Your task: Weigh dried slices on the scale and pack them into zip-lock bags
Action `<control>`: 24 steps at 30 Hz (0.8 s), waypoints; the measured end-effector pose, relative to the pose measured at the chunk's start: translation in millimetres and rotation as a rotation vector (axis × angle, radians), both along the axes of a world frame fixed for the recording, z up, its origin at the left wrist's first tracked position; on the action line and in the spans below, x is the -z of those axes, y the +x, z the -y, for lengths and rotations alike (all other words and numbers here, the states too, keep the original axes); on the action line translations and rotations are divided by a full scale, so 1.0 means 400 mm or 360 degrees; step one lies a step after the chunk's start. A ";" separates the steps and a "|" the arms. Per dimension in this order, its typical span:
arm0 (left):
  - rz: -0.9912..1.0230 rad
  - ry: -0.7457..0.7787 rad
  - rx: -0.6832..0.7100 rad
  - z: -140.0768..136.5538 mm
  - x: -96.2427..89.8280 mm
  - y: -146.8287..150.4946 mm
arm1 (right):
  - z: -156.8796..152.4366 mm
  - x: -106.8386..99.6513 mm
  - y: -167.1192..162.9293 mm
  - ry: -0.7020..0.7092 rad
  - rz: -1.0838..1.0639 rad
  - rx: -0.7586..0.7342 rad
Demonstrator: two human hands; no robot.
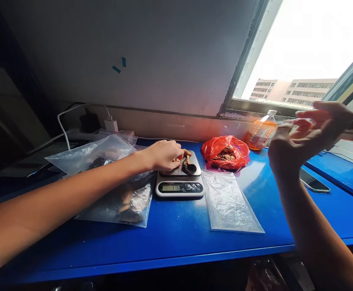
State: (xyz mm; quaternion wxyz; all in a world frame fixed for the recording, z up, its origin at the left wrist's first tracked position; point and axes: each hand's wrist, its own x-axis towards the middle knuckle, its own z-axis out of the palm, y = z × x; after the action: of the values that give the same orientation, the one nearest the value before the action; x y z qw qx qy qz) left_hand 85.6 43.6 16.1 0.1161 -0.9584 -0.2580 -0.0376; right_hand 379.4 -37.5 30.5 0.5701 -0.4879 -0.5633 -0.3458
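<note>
The worktop spreads below both sets of fingers. On the near side of the left fingers, a clear bag with dark pieces passes beneath the left forearm; if that arm were drawn back low, I think it could drag the plastic. Under the left fingers sits the scale: any weight resting through them would probably falsify its reading, whose digits are too small to read surely. The fingers of the left hand are bunched and curled down at the dried brown pieces on the plate; whether they truly grip one, I cannot tell. A careless nudge there might push the pieces off the plate's edge.

The right hand hangs raised in the air, its fingers loosely bent and holding nothing. Right of the left fingers, a flat clear bag lies just beside the scale, and farther back a red bag of brown bits would hinder a sideways reach. Beyond it, left of the right fingers, stands an orange bottle; below them lies a phone.
</note>
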 end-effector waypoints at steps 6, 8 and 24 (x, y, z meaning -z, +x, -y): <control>-0.0075 0.0272 0.0018 0.008 0.015 0.004 | -0.101 0.072 0.032 -0.0247 -0.0097 0.0112; 0.0003 0.0381 0.0049 0.008 0.018 0.005 | -0.122 0.109 0.052 -0.0355 -0.0065 0.0082; 0.1018 -0.0122 -0.0300 0.169 -0.009 -0.178 | -0.090 0.123 -0.090 -0.0526 0.0188 -0.0228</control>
State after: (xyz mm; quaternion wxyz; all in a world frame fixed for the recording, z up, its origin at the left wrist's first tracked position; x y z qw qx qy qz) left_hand 14.3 -24.1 19.9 -0.0038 -0.8737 -0.3700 -0.3159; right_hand 343.3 -1.4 -18.8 0.4713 -0.5123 -0.6783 -0.2351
